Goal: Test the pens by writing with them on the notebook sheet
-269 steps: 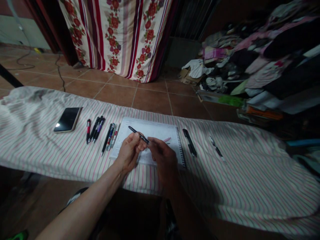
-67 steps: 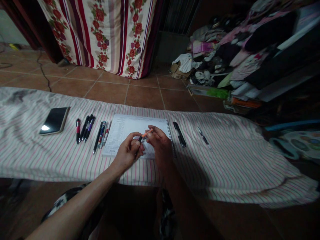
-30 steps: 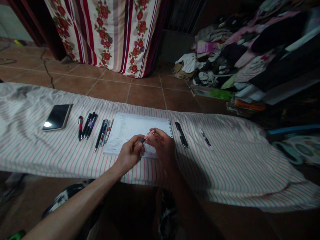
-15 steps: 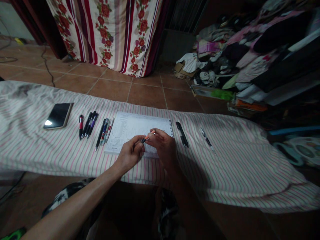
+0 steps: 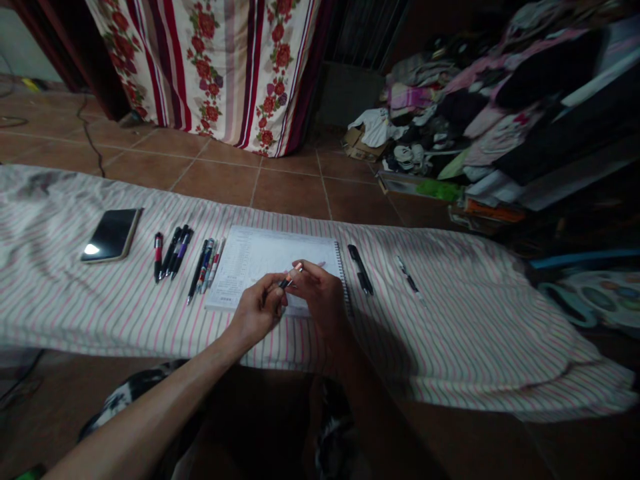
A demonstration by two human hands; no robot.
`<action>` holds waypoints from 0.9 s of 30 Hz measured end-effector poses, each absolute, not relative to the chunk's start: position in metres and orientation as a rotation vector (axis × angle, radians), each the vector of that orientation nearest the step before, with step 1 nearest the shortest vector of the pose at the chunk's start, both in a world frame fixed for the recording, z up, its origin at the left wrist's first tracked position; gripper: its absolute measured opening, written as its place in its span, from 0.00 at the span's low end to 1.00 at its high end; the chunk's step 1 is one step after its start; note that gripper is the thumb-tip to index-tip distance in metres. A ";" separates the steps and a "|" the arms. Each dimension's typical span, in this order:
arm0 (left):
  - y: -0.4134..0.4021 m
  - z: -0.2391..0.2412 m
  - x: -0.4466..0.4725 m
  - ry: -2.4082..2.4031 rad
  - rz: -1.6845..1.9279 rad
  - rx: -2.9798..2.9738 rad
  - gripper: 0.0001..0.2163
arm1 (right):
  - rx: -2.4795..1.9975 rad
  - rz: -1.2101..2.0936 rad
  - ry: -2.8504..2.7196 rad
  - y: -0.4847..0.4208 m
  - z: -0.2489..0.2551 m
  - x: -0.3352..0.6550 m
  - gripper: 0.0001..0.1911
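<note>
Over the spiral notebook (image 5: pixel 270 250), my left hand (image 5: pixel 256 310) is closed around the black end of a slim pen (image 5: pixel 287 281) with an orange part. At the pen's upper end, the fingers of my right hand (image 5: pixel 323 297) pinch the orange part. Whether the pen is whole or in pieces is hard to make out. Close to my left hand lie several pens (image 5: pixel 204 267) side by side along the notebook's left edge. Black pens (image 5: pixel 361 269) rest to the right of the spiral binding, and a thin clear-and-black pen (image 5: pixel 411 280) lies farther right.
A striped cloth (image 5: pixel 475 320) covers the long low surface. On its left are a phone (image 5: pixel 111 235), a red-and-black pen (image 5: pixel 159 257) and more dark pens (image 5: pixel 176 253). Beyond it hang a floral curtain (image 5: pixel 225 73) and, at right, heaped clothes (image 5: pixel 450 113).
The view has shifted slightly. Both hands stay together on the pen, and its orange part now shows shorter between my fingers. The pens on the cloth lie as before.
</note>
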State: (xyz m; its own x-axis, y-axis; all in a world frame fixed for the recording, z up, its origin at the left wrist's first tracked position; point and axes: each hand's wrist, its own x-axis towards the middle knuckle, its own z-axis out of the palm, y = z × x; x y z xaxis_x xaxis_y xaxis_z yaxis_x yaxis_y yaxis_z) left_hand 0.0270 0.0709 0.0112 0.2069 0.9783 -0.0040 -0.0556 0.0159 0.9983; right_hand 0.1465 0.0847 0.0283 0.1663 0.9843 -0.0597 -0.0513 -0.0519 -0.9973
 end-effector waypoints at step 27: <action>0.082 0.020 0.010 0.778 0.894 0.837 0.11 | -1.249 1.301 -1.064 0.100 0.020 0.145 0.19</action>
